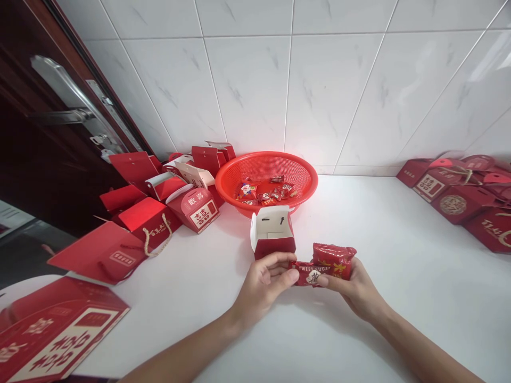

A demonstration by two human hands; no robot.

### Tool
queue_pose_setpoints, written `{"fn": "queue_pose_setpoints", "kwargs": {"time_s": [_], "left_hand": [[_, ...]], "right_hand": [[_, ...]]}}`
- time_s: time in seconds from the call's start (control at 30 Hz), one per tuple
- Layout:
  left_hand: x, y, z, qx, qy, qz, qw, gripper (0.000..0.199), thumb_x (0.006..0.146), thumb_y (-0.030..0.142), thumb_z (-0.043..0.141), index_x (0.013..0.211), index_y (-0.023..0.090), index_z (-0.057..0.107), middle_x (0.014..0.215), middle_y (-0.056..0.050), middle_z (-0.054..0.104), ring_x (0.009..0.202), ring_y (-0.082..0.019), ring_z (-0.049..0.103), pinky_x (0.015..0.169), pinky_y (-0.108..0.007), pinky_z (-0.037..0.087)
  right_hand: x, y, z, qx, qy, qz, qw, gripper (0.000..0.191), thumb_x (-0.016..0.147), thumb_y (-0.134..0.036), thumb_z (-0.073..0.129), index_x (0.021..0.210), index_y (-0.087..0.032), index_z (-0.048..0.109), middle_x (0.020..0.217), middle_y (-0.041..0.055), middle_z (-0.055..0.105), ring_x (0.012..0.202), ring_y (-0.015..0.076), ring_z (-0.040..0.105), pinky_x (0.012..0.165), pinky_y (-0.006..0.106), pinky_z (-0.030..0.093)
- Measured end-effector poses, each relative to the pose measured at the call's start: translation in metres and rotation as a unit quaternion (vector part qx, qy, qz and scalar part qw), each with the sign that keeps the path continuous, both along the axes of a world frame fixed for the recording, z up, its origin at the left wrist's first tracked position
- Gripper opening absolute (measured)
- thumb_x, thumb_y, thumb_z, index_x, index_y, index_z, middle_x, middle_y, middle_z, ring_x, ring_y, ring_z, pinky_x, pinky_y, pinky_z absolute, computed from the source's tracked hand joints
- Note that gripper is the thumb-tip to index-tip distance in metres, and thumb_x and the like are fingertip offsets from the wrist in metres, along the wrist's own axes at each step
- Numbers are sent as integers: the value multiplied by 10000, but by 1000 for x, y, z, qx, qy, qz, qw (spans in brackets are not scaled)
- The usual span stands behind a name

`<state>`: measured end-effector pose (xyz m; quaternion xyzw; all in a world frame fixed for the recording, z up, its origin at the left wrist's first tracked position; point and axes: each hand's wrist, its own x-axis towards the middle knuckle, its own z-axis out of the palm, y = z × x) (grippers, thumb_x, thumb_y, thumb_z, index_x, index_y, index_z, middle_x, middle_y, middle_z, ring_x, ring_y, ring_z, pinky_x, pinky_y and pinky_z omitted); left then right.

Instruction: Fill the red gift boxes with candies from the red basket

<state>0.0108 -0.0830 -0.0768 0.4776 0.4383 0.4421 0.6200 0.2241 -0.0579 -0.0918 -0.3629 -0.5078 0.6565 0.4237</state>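
Observation:
My left hand [265, 284] pinches the left end of a small red candy packet [313, 274] with pale lettering. At its right end, my right hand [357, 284] has its thumb on the same packet and also holds a larger shiny red packet [334, 254] behind it. Just beyond my left hand stands an open box [275, 247], red outside and white inside, its lid raised. Behind the box, a red plastic basket [265, 159] holds several wrapped candies [275, 197].
Several red boxes [157, 218], some with lids open, crowd the left side. A larger red box [59, 330] is at the near left. More closed red boxes [457, 205] stand at the right. A tiled wall [247, 80] rises behind; a dark door [27, 138] is at the left.

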Motion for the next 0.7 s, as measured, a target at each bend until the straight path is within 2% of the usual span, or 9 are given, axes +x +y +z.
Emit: {"fn": "queue_pose_setpoints", "kwargs": {"time_s": [0.37, 0.53, 0.7], "left_hand": [[1, 2, 2, 34, 20, 37, 999, 294, 788, 456, 803, 862, 175, 760, 874, -57, 784, 823, -205, 725, 729, -281, 583], [1, 1, 2, 51, 16, 46, 998, 304, 787, 465, 804, 837, 168, 761, 876, -66, 785, 840, -220, 731, 789, -310, 596], [3, 1, 1, 53, 4, 47, 997, 308, 791, 471, 801, 850, 171, 765, 868, -60, 777, 833, -213, 726, 779, -301, 601]], "right_hand": [[-1, -1, 0, 12, -8, 7, 1000, 309, 741, -346, 872, 976, -191, 744, 909, 51, 742, 835, 218, 685, 757, 325, 563], [-2, -1, 3, 24, -28, 24, 999, 345, 747, -375, 856, 1008, -179, 746, 951, 78, 753, 863, 249, 695, 776, 358, 574], [-1, -2, 1, 31, -30, 12, 999, 342, 751, -387, 854, 997, -181, 737, 958, 90, 744, 899, 276, 699, 797, 391, 579]]}}
